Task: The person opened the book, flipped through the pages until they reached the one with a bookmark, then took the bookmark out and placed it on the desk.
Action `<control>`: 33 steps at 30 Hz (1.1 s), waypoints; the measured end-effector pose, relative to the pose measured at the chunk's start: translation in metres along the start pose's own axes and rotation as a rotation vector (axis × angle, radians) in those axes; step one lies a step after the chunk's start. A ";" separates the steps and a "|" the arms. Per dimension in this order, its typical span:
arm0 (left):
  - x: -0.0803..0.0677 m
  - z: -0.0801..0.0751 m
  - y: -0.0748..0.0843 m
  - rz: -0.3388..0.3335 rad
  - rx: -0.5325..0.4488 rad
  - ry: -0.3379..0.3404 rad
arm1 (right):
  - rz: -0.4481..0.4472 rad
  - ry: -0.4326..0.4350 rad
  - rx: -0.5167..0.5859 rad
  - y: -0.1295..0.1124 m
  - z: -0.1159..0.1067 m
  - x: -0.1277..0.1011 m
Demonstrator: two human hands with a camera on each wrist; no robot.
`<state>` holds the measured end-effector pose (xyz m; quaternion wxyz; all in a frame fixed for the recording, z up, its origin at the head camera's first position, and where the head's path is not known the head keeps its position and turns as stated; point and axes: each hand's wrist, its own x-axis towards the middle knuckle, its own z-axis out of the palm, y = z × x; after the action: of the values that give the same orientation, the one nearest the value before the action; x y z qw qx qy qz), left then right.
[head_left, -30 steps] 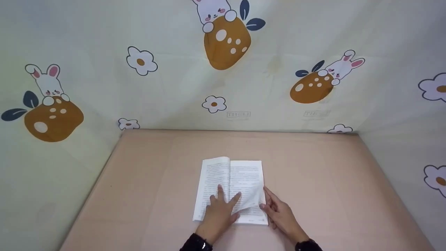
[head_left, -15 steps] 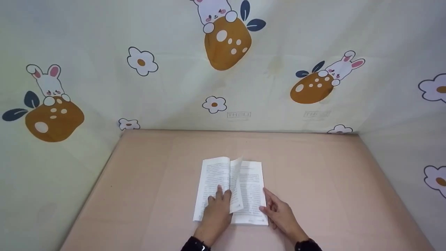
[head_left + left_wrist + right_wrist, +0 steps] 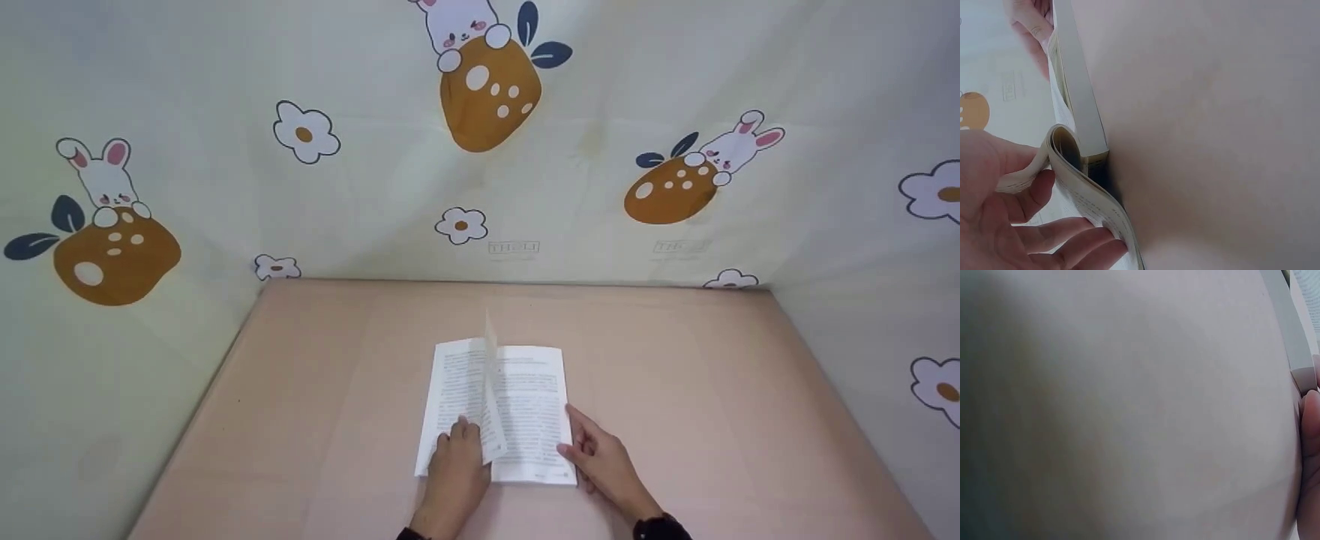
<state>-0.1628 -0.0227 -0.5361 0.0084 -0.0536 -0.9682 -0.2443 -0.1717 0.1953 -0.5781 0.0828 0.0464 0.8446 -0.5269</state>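
An open book point(image 3: 534, 420) with printed pages lies on the table in the head view. One page point(image 3: 492, 431) stands up near the spine, leaning over the left side. My left hand point(image 3: 456, 466) is low on the left half; in the left wrist view its thumb and index finger pinch the curled page, while the other fingers point(image 3: 1081, 250) lie against the left-hand pages. At the book's lower right edge, my right hand point(image 3: 613, 469) grips the side, thumb on top. The right wrist view catches only part of that hand point(image 3: 1310, 439), beside the book's corner point(image 3: 1303, 377).
The pinkish-tan tabletop point(image 3: 337, 360) surrounds the book. A pale cloth with rabbit and flower prints point(image 3: 375, 202) hangs along the back and both sides of the table.
The page has turned from the right half up past the spine toward the left. My left hand has drawn left with it, fingers gathering in. The right hand has stayed at the edge.
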 end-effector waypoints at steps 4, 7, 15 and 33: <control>-0.002 -0.003 -0.004 -0.052 -0.006 0.007 | 0.008 0.002 0.000 -0.001 0.000 0.000; -0.002 -0.006 -0.007 -0.106 -0.008 0.009 | 0.013 0.003 0.003 -0.001 0.001 0.000; -0.001 -0.010 -0.017 -0.184 0.015 -0.020 | 0.029 0.008 -0.002 -0.002 0.001 0.001; -0.001 -0.012 -0.024 -0.175 0.085 0.020 | 0.025 0.025 -0.011 -0.001 0.001 0.001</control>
<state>-0.1650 -0.0491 -0.5371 -0.0011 0.0341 -0.9785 -0.2034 -0.1728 0.1937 -0.5777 0.0790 0.0633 0.8479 -0.5205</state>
